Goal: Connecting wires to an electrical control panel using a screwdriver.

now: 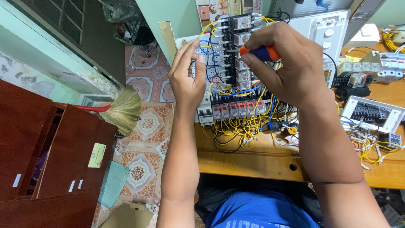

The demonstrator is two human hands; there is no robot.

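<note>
My right hand (291, 63) grips a screwdriver (259, 52) with an orange and blue handle. Its metal tip points left at a column of clear relays (242, 71) on a white perforated wiring panel (206, 57). My left hand (185, 76) rests flat against the panel's left edge, fingers up, steadying it. Blue and yellow wires (219, 88) run across the panel. A row of red-topped relays (238, 109) and a white circuit breaker (205, 114) sit along its lower edge, just right of my left wrist.
The panel lies on a wooden workbench (253, 162) with tangled yellow wires (232, 131). White switch plates (371, 112) and loose relays (358, 78) lie to the right. A straw broom (124, 109) and dark red cabinet (55, 152) stand on the tiled floor at left.
</note>
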